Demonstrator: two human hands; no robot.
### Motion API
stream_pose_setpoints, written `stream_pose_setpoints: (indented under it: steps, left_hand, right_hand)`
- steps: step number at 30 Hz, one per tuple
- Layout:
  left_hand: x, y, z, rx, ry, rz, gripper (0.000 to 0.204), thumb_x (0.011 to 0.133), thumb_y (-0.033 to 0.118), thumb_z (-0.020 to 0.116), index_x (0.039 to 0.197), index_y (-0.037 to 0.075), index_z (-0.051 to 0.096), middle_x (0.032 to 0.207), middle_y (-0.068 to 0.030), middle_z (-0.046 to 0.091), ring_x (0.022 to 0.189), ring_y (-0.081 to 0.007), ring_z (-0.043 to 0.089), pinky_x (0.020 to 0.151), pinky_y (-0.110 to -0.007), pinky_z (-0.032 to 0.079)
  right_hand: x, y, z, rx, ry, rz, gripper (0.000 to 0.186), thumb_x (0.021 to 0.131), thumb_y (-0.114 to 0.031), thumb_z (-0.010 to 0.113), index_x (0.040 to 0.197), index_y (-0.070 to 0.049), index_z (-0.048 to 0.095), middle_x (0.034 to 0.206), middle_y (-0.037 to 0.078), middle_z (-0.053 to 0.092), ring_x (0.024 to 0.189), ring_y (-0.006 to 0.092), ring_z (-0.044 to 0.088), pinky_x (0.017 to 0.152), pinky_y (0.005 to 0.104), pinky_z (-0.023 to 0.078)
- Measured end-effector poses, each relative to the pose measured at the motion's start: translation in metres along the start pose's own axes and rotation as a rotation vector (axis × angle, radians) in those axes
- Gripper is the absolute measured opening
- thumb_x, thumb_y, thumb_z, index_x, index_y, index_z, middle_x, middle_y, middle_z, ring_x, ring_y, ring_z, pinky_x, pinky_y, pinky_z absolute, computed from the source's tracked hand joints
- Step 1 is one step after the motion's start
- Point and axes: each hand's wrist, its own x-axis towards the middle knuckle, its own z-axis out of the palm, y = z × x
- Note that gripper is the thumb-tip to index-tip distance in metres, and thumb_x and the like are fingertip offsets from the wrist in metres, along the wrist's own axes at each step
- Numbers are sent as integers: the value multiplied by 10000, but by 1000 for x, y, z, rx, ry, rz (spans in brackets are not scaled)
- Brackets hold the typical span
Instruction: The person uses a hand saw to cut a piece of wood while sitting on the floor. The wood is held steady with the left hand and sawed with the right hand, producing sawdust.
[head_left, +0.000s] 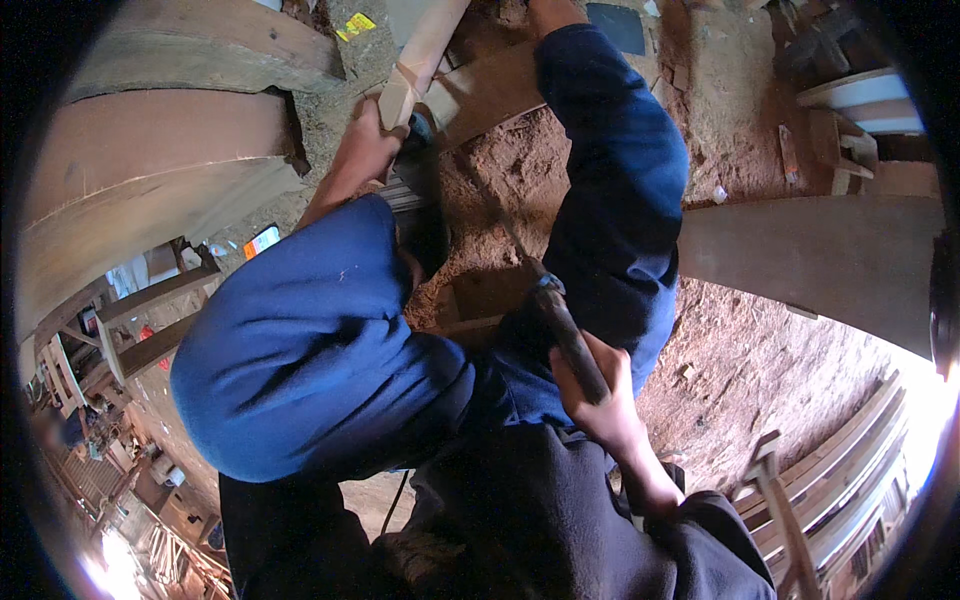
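My left hand (365, 155), ahead and left of centre past my left knee, is closed at the lower end of a pale wooden post (430, 45). The post runs up toward the top edge and has a squared, angled end; part of my grip is hidden. Low at right of centre, my right hand (598, 385) is wrapped round the dark cylindrical handle of a long tool (570, 335). From its collar a thin metal shaft points up and left between my legs. Its tip blurs into shadow, so I cannot tell its kind.
My legs in blue trousers (320, 350) are bent around a patch of sawdust-covered ground (515, 165). A flat board (495, 90) lies ahead. Big timber beams (170, 140) stand at left, a wide panel (820, 255) at right, and stacked planks (850, 460) at lower right.
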Motion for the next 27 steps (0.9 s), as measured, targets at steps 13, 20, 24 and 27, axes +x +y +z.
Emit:
stream_pose_setpoints:
  steps: [13, 20, 24, 27]
  left_hand:
    - [5, 0, -7, 51, -48, -26, 623, 833, 211, 712, 1339, -16, 429, 1240, -297, 561, 1152, -445, 569, 973, -471, 458]
    - [-4, -8, -8, 53, -1, -15, 620, 818, 187, 715, 1331, -12, 430, 1191, -289, 586, 1108, -465, 584, 948, -478, 466]
    - [2, 8, 0, 39, 21, 37, 663, 806, 172, 722, 1364, 3, 407, 1223, -286, 569, 1133, -453, 577, 958, -472, 463]
    - [5, 1, -10, 11, -62, -62, 670, 807, 177, 723, 1372, 16, 400, 1263, -284, 551, 1155, -443, 569, 968, -466, 459]
  right_hand:
    - [4, 4, -3, -11, -32, 41, 78, 851, -49, 619, 854, 26, 596, 663, 201, 570, 585, 193, 569, 592, 368, 475]
    - [48, 9, 17, -2, -31, -185, 134, 903, -64, 603, 800, 16, 573, 639, 34, 519, 615, 72, 451, 529, 289, 381]
    - [1, 9, -9, 8, -44, 37, 117, 887, -50, 615, 798, 15, 575, 624, 28, 503, 604, 60, 443, 515, 275, 370]
    - [27, 14, 6, -17, -12, -133, 126, 898, -60, 609, 805, 18, 576, 628, 27, 506, 605, 63, 441, 515, 280, 373]
